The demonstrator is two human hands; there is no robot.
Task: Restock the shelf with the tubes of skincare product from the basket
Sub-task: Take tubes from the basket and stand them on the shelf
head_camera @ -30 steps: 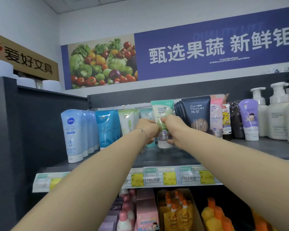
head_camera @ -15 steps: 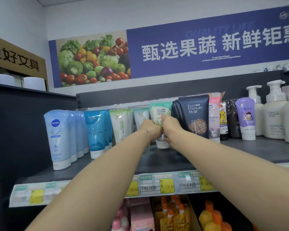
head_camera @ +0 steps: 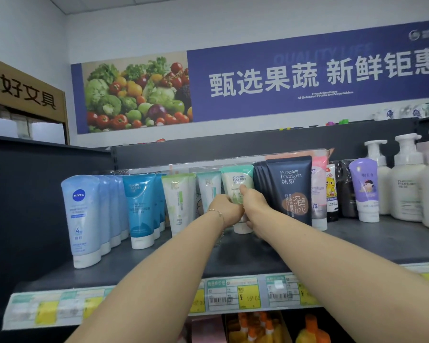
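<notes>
**Mint-topped tube (head_camera: 237, 182) clasped in both hands on the shelf (head_camera: 357, 243)**

Upright on the dark grey board, white cap down, crimped end up. Mint-green band across the top and a cream body below. "Pure Fountain" printed in dark letters, with a green leaf motif lower down, partly hidden by fingers. Set between a paler teal-topped tube (head_camera: 208, 188) on the left and a row of navy tubes (head_camera: 292, 191) just to the right.

Grasped from both sides. Left hand (head_camera: 224, 213) curled round the left edge, a thin bracelet (head_camera: 214, 212) at the wrist. Right hand (head_camera: 255, 206) wrapped round the right edge, thumb raised against the front.

Further left, blue tubes (head_camera: 140, 206) and Nivea tubes (head_camera: 81, 219) in rows. Price labels (head_camera: 233, 293) along the shelf lip.
</notes>
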